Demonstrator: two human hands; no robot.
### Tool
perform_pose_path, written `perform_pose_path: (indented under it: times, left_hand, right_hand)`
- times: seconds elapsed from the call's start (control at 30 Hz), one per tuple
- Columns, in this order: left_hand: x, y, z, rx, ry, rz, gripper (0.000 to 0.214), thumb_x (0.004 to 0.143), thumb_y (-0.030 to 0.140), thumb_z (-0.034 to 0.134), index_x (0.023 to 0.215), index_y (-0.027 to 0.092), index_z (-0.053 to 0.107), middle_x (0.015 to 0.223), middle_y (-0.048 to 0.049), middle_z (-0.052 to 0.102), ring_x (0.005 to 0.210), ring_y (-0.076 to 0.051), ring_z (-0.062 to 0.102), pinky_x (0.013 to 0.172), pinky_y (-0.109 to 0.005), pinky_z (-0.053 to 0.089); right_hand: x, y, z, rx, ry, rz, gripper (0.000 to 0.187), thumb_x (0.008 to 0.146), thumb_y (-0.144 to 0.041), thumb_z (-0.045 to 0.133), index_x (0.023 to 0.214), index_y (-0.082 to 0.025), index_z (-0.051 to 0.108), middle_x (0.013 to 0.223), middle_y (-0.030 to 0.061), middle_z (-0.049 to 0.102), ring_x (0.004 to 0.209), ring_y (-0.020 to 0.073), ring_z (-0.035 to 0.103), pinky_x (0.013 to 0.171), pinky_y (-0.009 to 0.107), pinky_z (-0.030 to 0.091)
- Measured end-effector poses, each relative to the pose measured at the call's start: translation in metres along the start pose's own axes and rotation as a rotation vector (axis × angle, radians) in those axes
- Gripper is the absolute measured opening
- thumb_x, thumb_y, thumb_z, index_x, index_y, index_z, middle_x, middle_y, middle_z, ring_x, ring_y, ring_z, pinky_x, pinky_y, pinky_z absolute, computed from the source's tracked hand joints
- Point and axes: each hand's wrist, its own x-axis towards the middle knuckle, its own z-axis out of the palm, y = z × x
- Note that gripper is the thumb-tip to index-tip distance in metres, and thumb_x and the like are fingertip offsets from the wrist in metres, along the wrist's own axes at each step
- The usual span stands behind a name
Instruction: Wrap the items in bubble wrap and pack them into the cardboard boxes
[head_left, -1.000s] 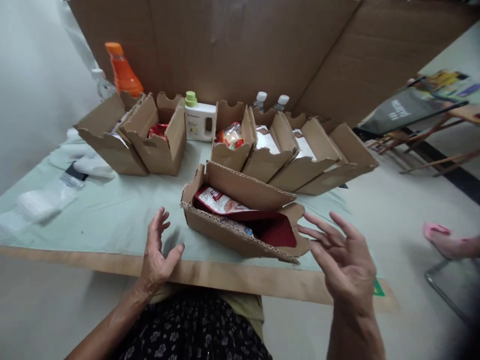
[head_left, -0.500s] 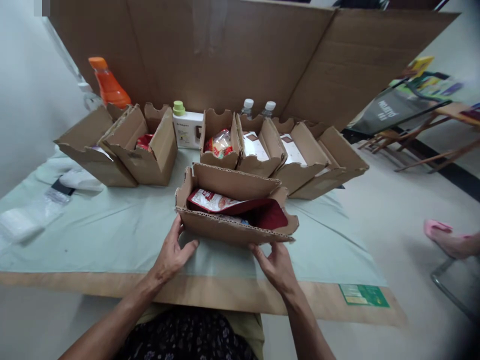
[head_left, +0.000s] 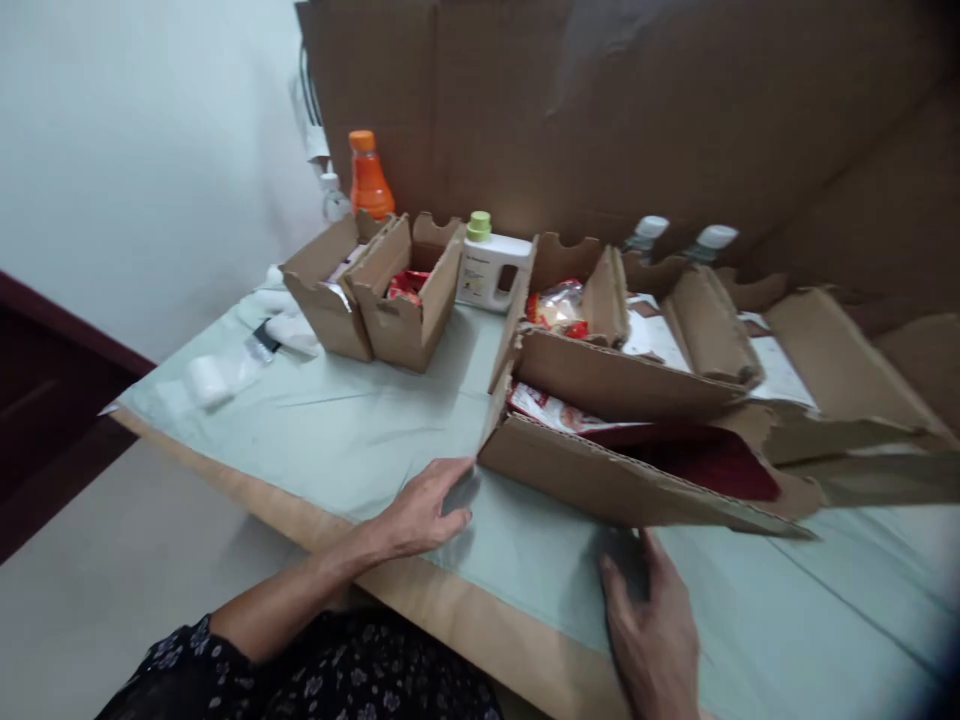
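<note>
An open cardboard box [head_left: 600,478] stands before me on the cloth, with a red and white printed packet [head_left: 559,410] and a dark red packet surface [head_left: 690,455] inside. My left hand [head_left: 420,512] is at the box's near left corner, thumb and fingers apart, the fingertips at or just touching the cardboard. Below the front wall is my right hand [head_left: 654,620], its thumb and index finger spread; the other fingers are mostly hidden. It cannot be told whether its fingertip touches the box. Neither hand grips anything.
Behind stand more cardboard boxes [head_left: 390,320] with packets in them. A white jug with a green cap [head_left: 491,268], an orange bottle [head_left: 370,180] and white-capped bottles [head_left: 711,243] stand by the tall cardboard panel [head_left: 510,110]. Plastic wrapping [head_left: 214,380] lies at left.
The view has swung left. The right hand has drawn back from the box's front wall, and the left hand has loosened at its corner. The box still stands before the others.
</note>
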Motion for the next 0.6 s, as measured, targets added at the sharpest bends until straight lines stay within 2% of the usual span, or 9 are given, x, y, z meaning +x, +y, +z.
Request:
perform_pose_path:
  times: [0.1, 0.2, 0.27, 0.3, 0.37, 0.43, 0.47, 0.6]
  left_hand:
    - [-0.035, -0.003, -0.016, 0.096, -0.105, 0.044, 0.060, 0.083, 0.022, 0.062, 0.143, 0.019, 0.058, 0.145, -0.0138, 0.062, 0.145, -0.033, 0.045, 0.120, -0.055, 0.038]
    - [-0.062, -0.001, -0.039, 0.070, -0.211, 0.043, 0.056, 0.083, 0.021, 0.065, 0.139, 0.023, 0.062, 0.143, -0.0101, 0.065, 0.144, -0.031, 0.048, 0.118, -0.052, 0.041]
    - [-0.073, -0.004, -0.062, 0.055, -0.189, 0.012, 0.050, 0.085, 0.023, 0.065, 0.135, 0.025, 0.066, 0.138, -0.0089, 0.069, 0.137, -0.029, 0.056, 0.114, -0.050, 0.047]
    - [-0.077, -0.007, -0.076, 0.078, -0.113, -0.021, 0.046, 0.087, 0.025, 0.064, 0.133, 0.024, 0.068, 0.136, -0.0090, 0.070, 0.132, -0.028, 0.060, 0.111, -0.049, 0.049]
    - [-0.081, -0.018, -0.109, 0.223, 0.153, -0.136, 0.040, 0.090, 0.030, 0.060, 0.128, 0.024, 0.070, 0.134, -0.0090, 0.071, 0.124, -0.027, 0.065, 0.106, -0.047, 0.053]
    - [-0.082, -0.033, -0.145, 0.408, 0.422, -0.272, 0.038, 0.089, 0.033, 0.059, 0.123, 0.023, 0.072, 0.132, -0.0095, 0.071, 0.125, -0.028, 0.063, 0.107, -0.048, 0.052]
    - [-0.082, -0.042, -0.163, 0.478, 0.517, -0.331, 0.037, 0.087, 0.033, 0.060, 0.120, 0.022, 0.073, 0.132, -0.0105, 0.070, 0.127, -0.030, 0.061, 0.110, -0.049, 0.049]
    - [-0.078, -0.072, -0.233, 0.610, 0.750, -0.529, 0.042, 0.080, 0.027, 0.063, 0.120, 0.014, 0.070, 0.145, -0.0193, 0.058, 0.141, -0.039, 0.046, 0.121, -0.055, 0.033]
  right_hand:
    - [-0.021, 0.005, 0.007, -0.130, 0.022, -0.235, 0.060, 0.099, -0.055, 0.040, 0.124, -0.007, 0.066, 0.134, 0.0248, 0.066, 0.122, 0.0422, 0.062, 0.104, 0.059, 0.049]
    - [-0.029, 0.005, 0.010, -0.213, 0.030, -0.378, 0.053, 0.102, -0.048, 0.038, 0.119, -0.009, 0.069, 0.128, 0.0230, 0.070, 0.118, 0.0417, 0.065, 0.099, 0.057, 0.052]
    - [-0.029, 0.006, 0.012, -0.242, 0.045, -0.431, 0.050, 0.101, -0.046, 0.039, 0.118, -0.009, 0.069, 0.127, 0.0225, 0.070, 0.116, 0.0406, 0.066, 0.096, 0.055, 0.054]
    - [-0.028, 0.007, 0.013, -0.252, 0.055, -0.440, 0.049, 0.101, -0.046, 0.039, 0.117, -0.010, 0.070, 0.127, 0.0220, 0.070, 0.115, 0.0400, 0.067, 0.096, 0.054, 0.054]
    - [-0.027, 0.010, 0.015, -0.260, 0.061, -0.438, 0.049, 0.101, -0.046, 0.039, 0.117, -0.011, 0.070, 0.127, 0.0211, 0.070, 0.115, 0.0392, 0.067, 0.096, 0.053, 0.054]
    - [-0.026, 0.013, 0.016, -0.264, 0.047, -0.431, 0.050, 0.100, -0.047, 0.038, 0.116, -0.012, 0.070, 0.127, 0.0209, 0.070, 0.116, 0.0396, 0.067, 0.095, 0.054, 0.054]
    - [-0.025, 0.015, 0.016, -0.266, 0.040, -0.427, 0.052, 0.100, -0.048, 0.038, 0.116, -0.012, 0.070, 0.127, 0.0210, 0.070, 0.116, 0.0400, 0.067, 0.095, 0.054, 0.054]
    - [-0.025, 0.017, 0.016, -0.285, 0.034, -0.409, 0.054, 0.100, -0.051, 0.037, 0.117, -0.011, 0.070, 0.128, 0.0210, 0.070, 0.115, 0.0414, 0.067, 0.094, 0.057, 0.054]
